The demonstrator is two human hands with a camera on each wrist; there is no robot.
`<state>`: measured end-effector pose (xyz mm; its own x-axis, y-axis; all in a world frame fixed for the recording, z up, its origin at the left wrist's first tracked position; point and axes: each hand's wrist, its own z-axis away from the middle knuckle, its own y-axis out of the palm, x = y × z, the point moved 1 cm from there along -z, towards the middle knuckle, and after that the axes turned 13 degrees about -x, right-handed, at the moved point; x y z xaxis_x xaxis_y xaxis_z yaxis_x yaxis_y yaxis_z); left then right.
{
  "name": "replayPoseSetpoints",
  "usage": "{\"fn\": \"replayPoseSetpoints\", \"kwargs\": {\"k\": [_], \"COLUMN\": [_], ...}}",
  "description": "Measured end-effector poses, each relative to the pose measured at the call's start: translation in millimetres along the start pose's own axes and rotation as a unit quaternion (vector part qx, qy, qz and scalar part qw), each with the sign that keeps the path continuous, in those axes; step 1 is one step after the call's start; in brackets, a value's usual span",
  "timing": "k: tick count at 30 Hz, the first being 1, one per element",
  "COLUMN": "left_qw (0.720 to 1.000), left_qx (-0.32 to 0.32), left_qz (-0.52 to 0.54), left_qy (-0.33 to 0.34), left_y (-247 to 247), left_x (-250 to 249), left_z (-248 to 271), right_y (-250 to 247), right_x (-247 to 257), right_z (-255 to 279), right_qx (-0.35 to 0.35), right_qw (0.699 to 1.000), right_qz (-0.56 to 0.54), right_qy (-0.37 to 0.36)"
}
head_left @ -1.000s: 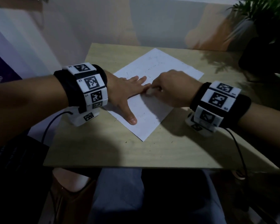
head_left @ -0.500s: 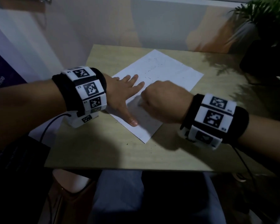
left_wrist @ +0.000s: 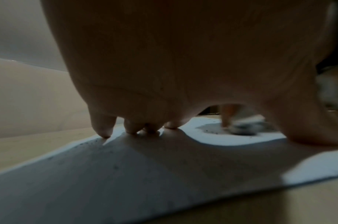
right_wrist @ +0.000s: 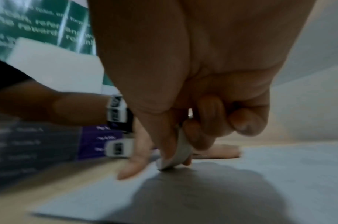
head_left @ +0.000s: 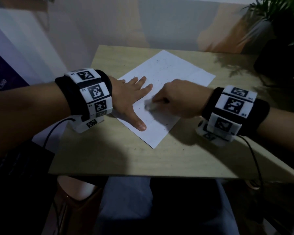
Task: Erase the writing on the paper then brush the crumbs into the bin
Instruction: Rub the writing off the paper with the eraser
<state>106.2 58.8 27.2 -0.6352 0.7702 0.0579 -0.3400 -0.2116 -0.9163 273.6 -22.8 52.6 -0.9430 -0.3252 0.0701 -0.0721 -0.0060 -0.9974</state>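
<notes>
A white rectangular sheet of paper [head_left: 166, 92] lies at an angle on a light wooden tabletop [head_left: 185, 158], one corner pointing toward the near edge, its surface dotted with faint pencil marks and small dark eraser crumbs [left_wrist: 208, 131]. Pressed against the sheet near its middle is a small white eraser [head_left: 150, 106], blurred in the head view and greyed along its lower edge in the left wrist view. The right hand [head_left: 180, 99] pinches the eraser between thumb and curled fingers [right_wrist: 204, 136], the remaining fingers tucked into the palm. Just beside it, the left hand [head_left: 131, 99] lies flat on the paper's left part with fingers spread and straight, fingertips and thumb touching the sheet, holding nothing. Both wrists wear black bands with white blocks printed with black square markers [head_left: 95, 92], and thin black cables run from them. A green potted plant [head_left: 282, 12] stands at the table's far right corner. A pale wall rises behind the table. The bin cannot be made out.
</notes>
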Motion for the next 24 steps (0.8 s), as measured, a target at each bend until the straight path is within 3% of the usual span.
{"fn": "replayPoseSetpoints", "kwargs": {"k": [3,7,10,13,15,18,22,24], "left_qw": [1.0,1.0,1.0,1.0,1.0,1.0,0.999,0.999], "left_qx": [0.002,0.0,0.007,0.008,0.008,0.007,0.028,0.032], "left_qz": [-0.009,-0.017,-0.015,-0.01,-0.005,0.009,0.035,0.028], "left_qy": [0.002,-0.004,-0.003,-0.002,-0.003,-0.007,-0.007,-0.011], "left_y": [1,-2,-2,-3,-4,-5,-7,-9], "left_x": [1,-1,-1,-2,-4,-5,-3,-4], "left_z": [0,-1,0,2,3,4,4,3], "right_y": [5,7,2,4,9,7,3,5], "right_x": [-9,30,9,-6,12,33,0,1], "right_z": [1,26,23,16,22,35,22,20], "right_qx": [-0.044,-0.03,-0.009,-0.049,-0.053,-0.013,-0.023,-0.054], "right_qw": [0.994,0.998,1.0,0.996,0.997,0.999,0.998,0.995], "right_qz": [0.074,0.025,-0.015,0.038,0.055,-0.004,0.003,0.033], "right_qy": [0.062,-0.038,0.024,0.07,0.027,-0.033,0.065,0.074]}}
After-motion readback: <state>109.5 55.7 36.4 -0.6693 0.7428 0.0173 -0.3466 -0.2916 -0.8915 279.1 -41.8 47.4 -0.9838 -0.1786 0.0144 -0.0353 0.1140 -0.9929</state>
